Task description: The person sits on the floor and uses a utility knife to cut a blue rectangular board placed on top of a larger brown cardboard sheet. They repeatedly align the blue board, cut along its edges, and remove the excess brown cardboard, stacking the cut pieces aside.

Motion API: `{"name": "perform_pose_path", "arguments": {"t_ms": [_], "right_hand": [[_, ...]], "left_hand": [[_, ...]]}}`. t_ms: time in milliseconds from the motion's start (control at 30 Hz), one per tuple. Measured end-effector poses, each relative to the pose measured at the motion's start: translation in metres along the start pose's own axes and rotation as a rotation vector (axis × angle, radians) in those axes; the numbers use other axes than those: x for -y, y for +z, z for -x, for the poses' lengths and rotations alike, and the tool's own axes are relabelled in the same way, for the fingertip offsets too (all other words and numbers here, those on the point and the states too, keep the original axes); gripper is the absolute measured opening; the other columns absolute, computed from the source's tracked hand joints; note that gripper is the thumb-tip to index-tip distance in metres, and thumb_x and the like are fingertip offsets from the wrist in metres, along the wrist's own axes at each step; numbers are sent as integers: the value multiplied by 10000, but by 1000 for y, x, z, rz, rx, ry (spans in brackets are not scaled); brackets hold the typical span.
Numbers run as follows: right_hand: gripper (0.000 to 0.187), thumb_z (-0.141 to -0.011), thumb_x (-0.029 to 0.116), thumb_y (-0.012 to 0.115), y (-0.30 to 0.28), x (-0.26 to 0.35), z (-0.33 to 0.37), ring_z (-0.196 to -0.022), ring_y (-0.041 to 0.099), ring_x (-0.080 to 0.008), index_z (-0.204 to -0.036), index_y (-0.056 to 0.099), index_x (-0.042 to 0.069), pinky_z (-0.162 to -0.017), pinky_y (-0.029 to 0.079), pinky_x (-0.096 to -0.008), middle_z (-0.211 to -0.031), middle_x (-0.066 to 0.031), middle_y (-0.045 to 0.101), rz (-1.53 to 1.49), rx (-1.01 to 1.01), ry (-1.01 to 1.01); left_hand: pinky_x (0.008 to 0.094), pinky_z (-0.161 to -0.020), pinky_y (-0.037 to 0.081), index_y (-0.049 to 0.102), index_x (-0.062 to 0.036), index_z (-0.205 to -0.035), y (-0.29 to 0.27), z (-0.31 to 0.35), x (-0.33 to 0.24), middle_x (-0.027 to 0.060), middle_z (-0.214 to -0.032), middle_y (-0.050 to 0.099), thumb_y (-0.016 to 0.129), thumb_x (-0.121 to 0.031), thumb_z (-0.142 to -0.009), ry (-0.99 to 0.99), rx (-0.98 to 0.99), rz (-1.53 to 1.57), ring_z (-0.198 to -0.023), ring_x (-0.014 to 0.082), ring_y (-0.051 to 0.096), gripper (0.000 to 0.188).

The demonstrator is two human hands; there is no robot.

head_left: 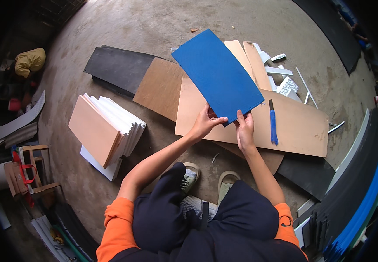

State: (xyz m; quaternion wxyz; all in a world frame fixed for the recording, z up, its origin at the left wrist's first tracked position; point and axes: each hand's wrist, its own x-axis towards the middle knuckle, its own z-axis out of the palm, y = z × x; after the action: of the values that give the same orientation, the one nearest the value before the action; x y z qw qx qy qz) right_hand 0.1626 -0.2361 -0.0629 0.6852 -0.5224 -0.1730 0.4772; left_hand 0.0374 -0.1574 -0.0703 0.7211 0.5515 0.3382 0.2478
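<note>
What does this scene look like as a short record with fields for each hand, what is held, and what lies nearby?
left hand: left hand grips the near edge of the flat blue rectangular panel
right hand: right hand grips the same edge, beside the left
panel state: lifted, tilted away from the person
under the panel: tan rectangular board on the concrete floor
on the board: blue-handled utility knife, right of the hands
left of the person: stack of white sheets with a tan top

Both bare forearms reach forward from orange sleeves, nearly side by side. The left hand (204,122) is bent at the wrist, fingers curled in a pinch, thumb pointing right. The right hand (245,130) lies straighter, fingers extended forward and pressed together.
</note>
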Motion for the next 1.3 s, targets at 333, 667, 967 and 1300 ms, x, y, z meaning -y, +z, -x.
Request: {"name": "perform_pose_path", "arguments": {"t_ms": [333,667,967,1300], "right_hand": [[397,-886,160,515,-94,18,-2,-1051,491,-168,-1228,372,17,-900,386,-305,-1154,-73,506,125,60,332],[424,-779,172,648,-117,-40,-13,-790,559,-197,-1122,526,-47,-721,460,-298,-925,-131,536,1129,-231,-81],[437,-728,135,687,-101,-41,-4,-767,560,-183,-1112,550,-21,-733,466,-301,-929,-111,546,1146,-269,-110],[450,-716,138,699,-102,-40,2,-738,555,-169,-1115,554,-12,-680,483,-288,-901,-106,545,1225,-255,-104]], "left_hand": [[313,-826,473,324,-51,-1328,-120,5,6,111,-1151,531,448,-271,-920,-93,-251,61,-966,161,561,480],[234,-754,508,574,-90,-1136,-122,48,50,79,-1022,521,655,-74,-762,-37,-308,-465,-819,116,581,383],[267,-787,524,548,-96,-1163,-124,55,60,92,-1079,504,639,-51,-767,-16,-321,-484,-911,152,567,410],[254,-735,522,549,-70,-1156,-129,58,64,114,-1042,530,650,-35,-750,33,-316,-522,-855,157,590,419]]}}
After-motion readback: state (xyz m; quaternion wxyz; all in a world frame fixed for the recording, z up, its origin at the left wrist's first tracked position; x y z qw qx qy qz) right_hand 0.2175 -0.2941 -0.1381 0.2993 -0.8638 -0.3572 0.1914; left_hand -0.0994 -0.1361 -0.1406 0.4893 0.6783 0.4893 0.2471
